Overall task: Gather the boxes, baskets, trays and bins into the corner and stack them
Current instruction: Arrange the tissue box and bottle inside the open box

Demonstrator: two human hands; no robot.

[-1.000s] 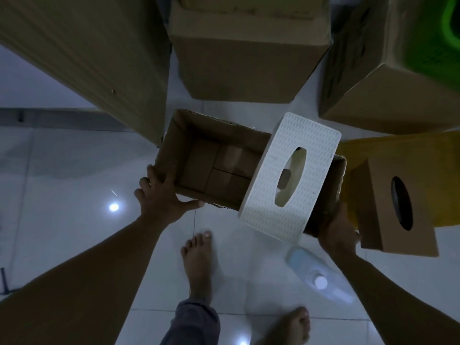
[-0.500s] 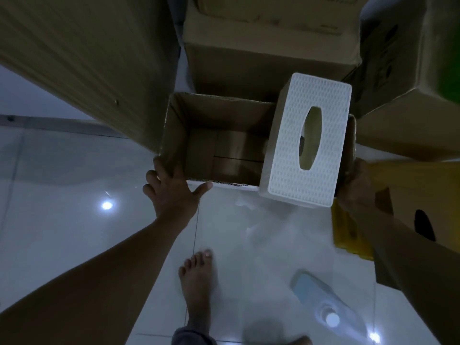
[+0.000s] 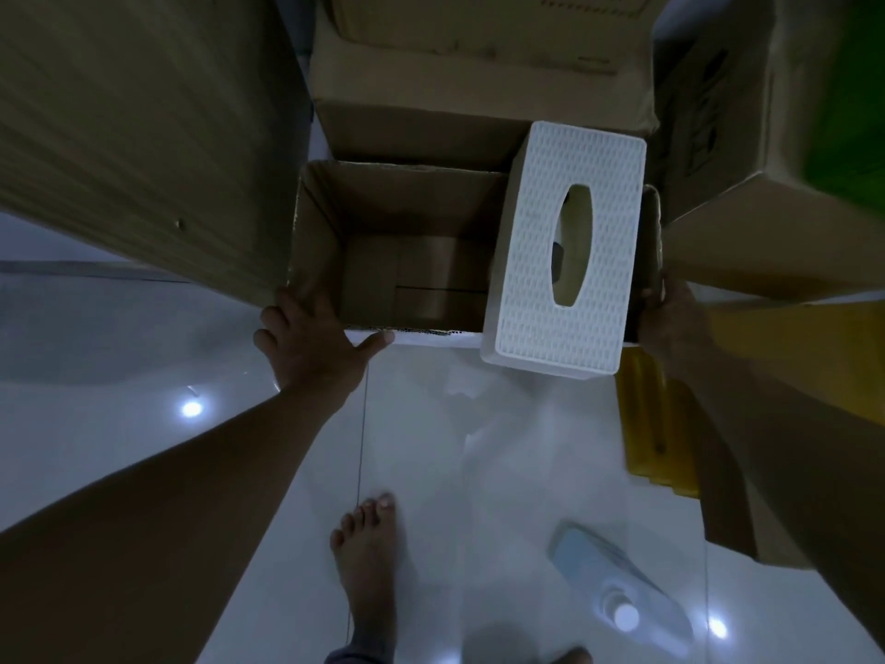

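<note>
floor [image 3: 503,448]: pale glossy tile, dim room
box [image 3: 397,261]: open carton held among stacked cartons, white holder [image 3: 565,251] inside
grip: left hand [image 3: 311,347] and right hand [image 3: 670,318] clamp opposite sides
feel: probably light, walls flex, so support underneath

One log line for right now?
left hand: holds open cardboard box | right hand: holds other side | white tissue box: on its rim

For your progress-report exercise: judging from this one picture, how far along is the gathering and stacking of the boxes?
Done: several large cardboard boxes already stand together ahead. In hand: the left hand and right hand grip the open cardboard box, with the white tissue box resting across its right rim. Left: setting this box down, and the yellow container by the right arm is not yet stacked.
</note>
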